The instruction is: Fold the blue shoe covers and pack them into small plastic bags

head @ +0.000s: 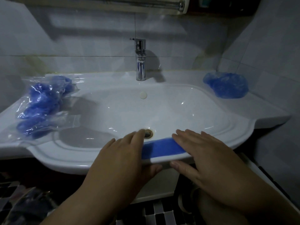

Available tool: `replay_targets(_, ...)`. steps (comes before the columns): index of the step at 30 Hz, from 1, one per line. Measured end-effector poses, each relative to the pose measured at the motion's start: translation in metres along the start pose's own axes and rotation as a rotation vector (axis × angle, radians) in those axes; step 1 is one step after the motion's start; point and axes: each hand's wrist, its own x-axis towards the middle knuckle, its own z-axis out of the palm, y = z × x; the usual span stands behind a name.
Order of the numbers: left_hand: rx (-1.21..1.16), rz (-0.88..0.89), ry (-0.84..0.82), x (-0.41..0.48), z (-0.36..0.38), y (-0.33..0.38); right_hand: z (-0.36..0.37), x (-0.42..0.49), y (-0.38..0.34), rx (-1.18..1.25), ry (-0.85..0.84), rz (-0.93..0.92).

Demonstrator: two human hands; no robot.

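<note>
A blue shoe cover [160, 147], folded into a flat strip, lies along the front rim of the white sink [73, 159]. My left hand [123, 157] presses its left end with flat fingers, thumb under the rim. My right hand [199, 149] lies flat on its right end, thumb also below the rim. Small clear plastic bags [43, 104] holding blue covers are piled on the sink's left ledge. A loose heap of blue shoe covers [227, 84] sits on the right ledge.
A chrome faucet [140, 60] stands at the back centre of the basin, with the drain [148, 132] just beyond my fingertips. Tiled walls close in behind and on the right. Below the sink is a dark floor with black and white tiles [162, 211].
</note>
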Motion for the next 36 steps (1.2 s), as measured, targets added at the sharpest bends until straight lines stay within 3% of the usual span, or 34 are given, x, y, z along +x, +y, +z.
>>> replay_targets(4,-0.111,0.119,0.093,0.001,-0.005,-0.004,-0.003,-0.007,0.002,0.045,0.023,0.017)
replay_targets(7,-0.111,0.118,0.056,-0.001,-0.003,-0.005,-0.007,-0.013,0.006,0.118,0.057,0.030)
replay_targets(11,-0.143,0.119,0.094,0.001,-0.002,-0.009,-0.001,-0.010,0.020,0.219,0.312,-0.136)
replay_targets(14,-0.180,0.106,0.150,0.003,-0.003,-0.011,0.002,-0.004,0.030,0.292,0.345,-0.167)
replay_targets(17,-0.210,0.061,0.179,0.004,-0.006,-0.009,0.004,0.001,0.034,0.370,0.340,-0.131)
replay_targets(22,-0.332,-0.139,0.087,0.005,-0.010,-0.005,0.007,0.012,0.034,0.499,0.337,0.023)
replay_targets(28,-0.163,-0.295,0.131,0.018,-0.010,-0.001,0.007,0.025,0.019,0.392,0.338,0.124)
replay_targets(36,0.025,-0.286,0.034,0.022,-0.011,-0.007,0.010,0.030,0.011,0.308,0.340,0.190)
